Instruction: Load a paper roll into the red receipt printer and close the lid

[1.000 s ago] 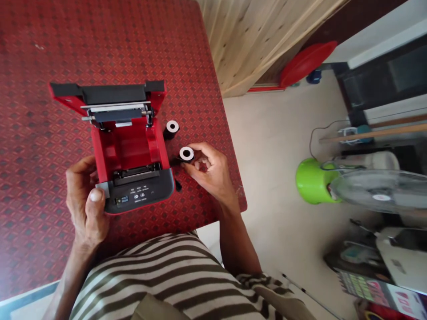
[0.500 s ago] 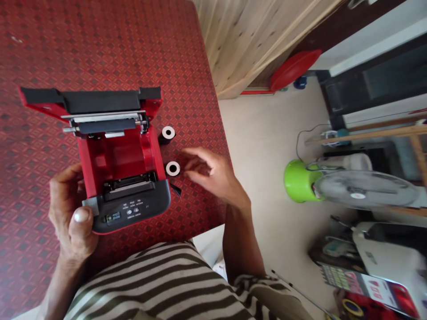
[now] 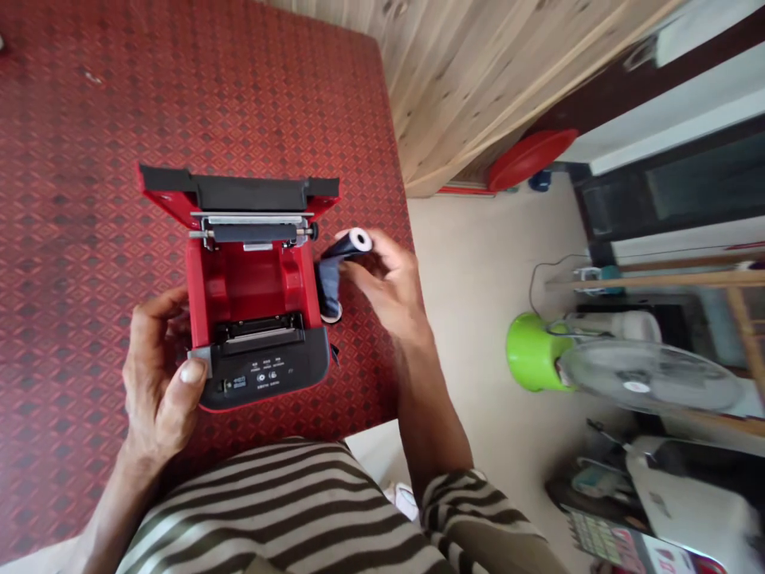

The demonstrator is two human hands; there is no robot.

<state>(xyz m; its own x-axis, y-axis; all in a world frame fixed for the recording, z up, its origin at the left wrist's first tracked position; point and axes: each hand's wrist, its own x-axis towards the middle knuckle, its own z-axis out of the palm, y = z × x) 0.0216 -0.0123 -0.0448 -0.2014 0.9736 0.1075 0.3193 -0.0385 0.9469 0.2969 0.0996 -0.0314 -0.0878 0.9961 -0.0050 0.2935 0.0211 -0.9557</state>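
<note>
A red and black label printer (image 3: 252,275) stands on the table with its lid (image 3: 248,193) raised and its red inner bay bare. My left hand (image 3: 152,375) grips the printer's front left corner, thumb on top and fingers along the side. Just right of the printer, my right hand (image 3: 391,291) is closed round a roll of black ribbon (image 3: 347,243) with a white core, tilted up. A dark band of film (image 3: 328,279) runs down from it to a second ribbon roll (image 3: 333,313), partly hidden by that film. A loose black ribbon end (image 3: 335,353) lies below.
The table (image 3: 89,239) has a red patterned cover, and its right edge lies just beyond my right hand. On the floor to the right are a green bucket (image 3: 531,351), a fan (image 3: 651,375) and a red basin (image 3: 531,158).
My right hand has moved up to the farther ribbon roll, closed on it and lifted and tilted it. Film now shows between the two rolls. My left hand stays on the printer.
</note>
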